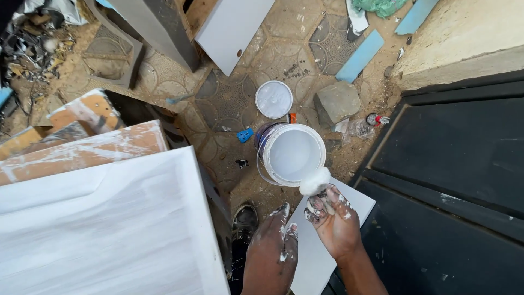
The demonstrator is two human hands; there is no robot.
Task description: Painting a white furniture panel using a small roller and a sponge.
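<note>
Right hand [337,221] pinching a white paint-soaked wad [315,182] at the rim of the open paint bucket [292,154] on the paved floor [229,104], left hand [275,240] empty, fingers loosely extended beside it, round lid [273,99] lying beyond the bucket, white panel [103,229] on the left.

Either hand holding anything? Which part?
The right hand pinches a white wad by its lower end, at the rim of the paint bucket. The left hand holds nothing.
</note>
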